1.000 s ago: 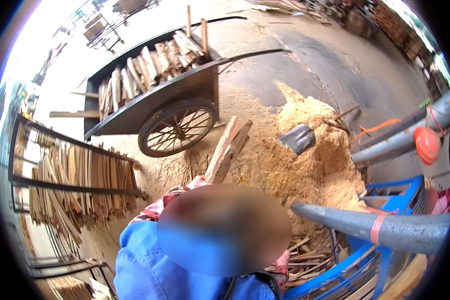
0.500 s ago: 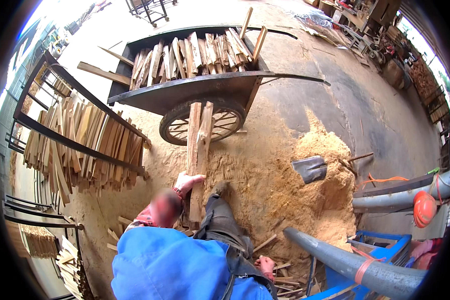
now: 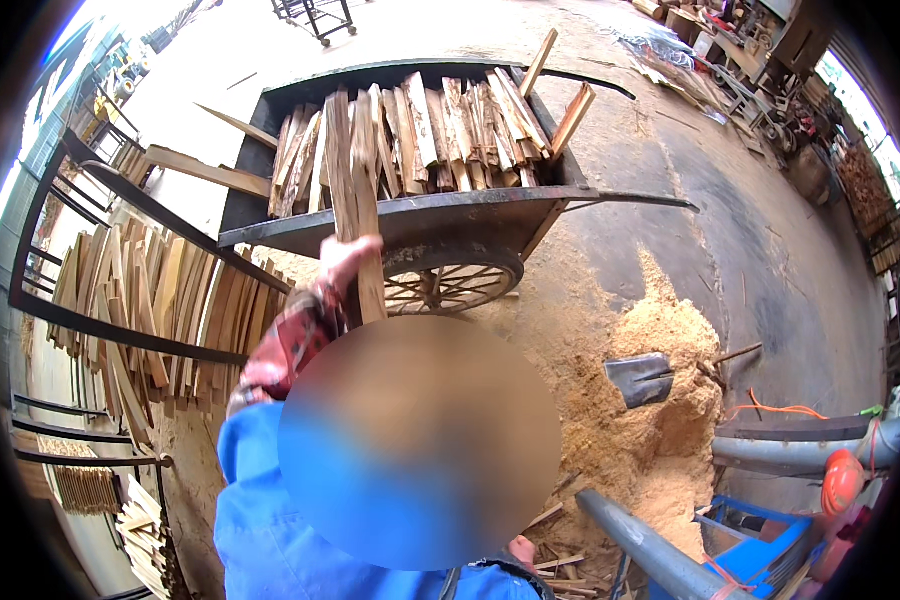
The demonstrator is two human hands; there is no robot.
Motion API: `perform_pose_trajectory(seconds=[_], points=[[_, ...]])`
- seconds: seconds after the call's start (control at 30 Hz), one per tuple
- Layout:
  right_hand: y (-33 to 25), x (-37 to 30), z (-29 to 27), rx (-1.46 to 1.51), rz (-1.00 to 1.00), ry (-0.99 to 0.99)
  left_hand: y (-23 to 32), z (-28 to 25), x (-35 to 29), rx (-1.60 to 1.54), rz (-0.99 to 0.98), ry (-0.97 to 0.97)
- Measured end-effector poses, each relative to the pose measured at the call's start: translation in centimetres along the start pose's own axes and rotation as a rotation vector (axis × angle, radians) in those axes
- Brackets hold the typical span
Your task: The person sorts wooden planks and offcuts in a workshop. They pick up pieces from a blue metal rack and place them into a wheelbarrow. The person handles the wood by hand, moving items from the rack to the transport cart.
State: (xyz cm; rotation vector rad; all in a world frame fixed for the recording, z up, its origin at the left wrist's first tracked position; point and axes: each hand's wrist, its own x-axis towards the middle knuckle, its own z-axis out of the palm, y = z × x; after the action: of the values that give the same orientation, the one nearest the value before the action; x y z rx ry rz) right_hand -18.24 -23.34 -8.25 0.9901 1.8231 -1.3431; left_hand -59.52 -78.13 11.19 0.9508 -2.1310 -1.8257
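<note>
Held slats (image 3: pixel 341 160): raised since half a second ago, when they stood before the cart wheel; now their upper ends overlap the load in the cart, lower ends running down toward a blurred oval.
Left hand (image 3: pixel 350 258): higher too than in that frame, fingers wrapped around the rough slats below their middle, just beside the cart's near edge in this view.
Right hand (image 3: pixel 522 548): low, at the oval's lower rim, partly hidden; whether its fingers grip anything I cannot tell.
Clothing: a blue garment (image 3: pixel 255 540) fills the lower edge, with a red patterned sleeve (image 3: pixel 295 345) on the left arm.
Offcuts (image 3: pixel 565 572): strewn on the floor beside the right hand.
Grey pipe (image 3: pixel 640 545): slants in at lower right, next to a blue metal frame (image 3: pixel 765 555).
Sawdust heap (image 3: pixel 670 320): right of the oval, with a dark shovel blade (image 3: pixel 640 380) lying on it.
Black rack (image 3: pixel 150 340): at left, packed with upright slats (image 3: pixel 170 290).
Handcart (image 3: pixel 450 225): beyond the heap's left side, spoked wheel (image 3: pixel 430 287) below, bark-edged load (image 3: pixel 420 130) ranged along its bed.
Wheeled stand (image 3: pixel 315 20): farthest off, at the top edge.
</note>
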Motion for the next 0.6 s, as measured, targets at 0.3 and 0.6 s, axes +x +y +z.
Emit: perform_pose_trajectory(seconds=[0.3,0.6], points=[[-1.8,3.5,2.8,0.365,0.143,0.030,7.3,-1.7,21.2,0.508,0.145,0.202],[4.4,4.2,6.3,0.412,0.126,0.011,-13.2,9.3,1.7,0.132,-0.105,-0.486]])
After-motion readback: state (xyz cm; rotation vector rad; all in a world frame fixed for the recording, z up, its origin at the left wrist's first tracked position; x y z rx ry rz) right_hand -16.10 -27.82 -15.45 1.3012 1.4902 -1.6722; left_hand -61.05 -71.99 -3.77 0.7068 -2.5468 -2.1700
